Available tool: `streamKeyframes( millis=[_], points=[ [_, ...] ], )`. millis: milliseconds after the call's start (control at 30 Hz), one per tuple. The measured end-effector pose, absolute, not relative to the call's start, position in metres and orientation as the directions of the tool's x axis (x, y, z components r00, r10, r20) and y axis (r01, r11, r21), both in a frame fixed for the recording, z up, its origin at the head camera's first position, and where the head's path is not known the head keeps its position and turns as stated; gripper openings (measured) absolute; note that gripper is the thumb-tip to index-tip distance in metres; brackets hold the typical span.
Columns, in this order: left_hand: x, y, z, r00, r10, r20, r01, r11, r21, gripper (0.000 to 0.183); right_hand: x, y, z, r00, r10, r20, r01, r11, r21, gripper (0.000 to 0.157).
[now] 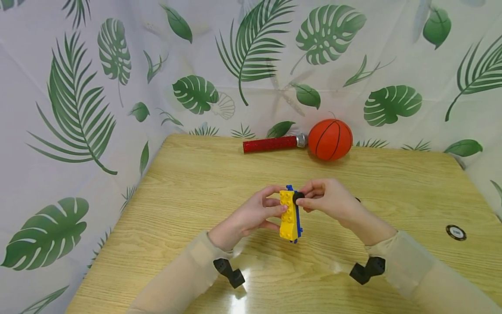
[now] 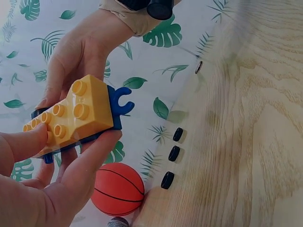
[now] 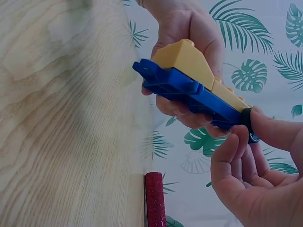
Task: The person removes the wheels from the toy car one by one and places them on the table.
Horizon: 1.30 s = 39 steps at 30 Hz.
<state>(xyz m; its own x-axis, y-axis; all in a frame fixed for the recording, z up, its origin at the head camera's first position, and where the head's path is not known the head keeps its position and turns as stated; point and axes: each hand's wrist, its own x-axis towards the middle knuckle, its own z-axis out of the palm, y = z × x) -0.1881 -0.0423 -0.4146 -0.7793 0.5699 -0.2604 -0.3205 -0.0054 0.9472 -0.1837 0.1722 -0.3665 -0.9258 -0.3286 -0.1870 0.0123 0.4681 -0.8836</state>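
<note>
My left hand grips a toy block car above the table, its thumb on the studded yellow top and its other fingers round the side. Below the yellow blocks runs a blue base; a blue hook sticks out at the near end. With thumb and fingers, my right hand pinches a black wheel against the side of the base, near the car's far end. The fingers hide whether the wheel sits on its axle peg.
Three black wheels stand on the wooden table, mostly hidden in the head view by the right hand. A poker chip lies farther right. At the back are a red-handled microphone and an orange toy basketball, before a leaf-patterned cloth.
</note>
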Motion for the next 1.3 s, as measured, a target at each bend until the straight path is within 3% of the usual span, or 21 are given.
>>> streamKeyframes(
  millis=[633, 900, 1067, 1300],
  points=[
    [-0.185, -0.038, -0.415, -0.814, 0.513, -0.273, -0.299, 0.033, 0.954, 0.044, -0.181, 0.172, -0.370, -0.933, -0.312, -0.180, 0.015, 0.467, -0.884, 0.020],
    [-0.191, -0.041, -0.425, -0.866, 0.435, -0.246, -0.271, 0.006, 0.963, 0.038, -0.182, 0.171, -0.375, -0.965, -0.230, -0.124, -0.033, 0.577, -0.816, 0.023],
    [-0.193, -0.043, -0.424, -0.852, 0.469, -0.232, -0.268, -0.011, 0.963, 0.041, -0.183, 0.175, -0.375, -0.962, -0.232, -0.142, 0.002, 0.515, -0.857, 0.024],
    [-0.194, -0.046, -0.424, -0.848, 0.468, -0.248, -0.292, -0.024, 0.956, 0.042, -0.186, 0.178, -0.376, -0.943, -0.306, -0.134, 0.010, 0.375, -0.927, 0.037]
  ],
)
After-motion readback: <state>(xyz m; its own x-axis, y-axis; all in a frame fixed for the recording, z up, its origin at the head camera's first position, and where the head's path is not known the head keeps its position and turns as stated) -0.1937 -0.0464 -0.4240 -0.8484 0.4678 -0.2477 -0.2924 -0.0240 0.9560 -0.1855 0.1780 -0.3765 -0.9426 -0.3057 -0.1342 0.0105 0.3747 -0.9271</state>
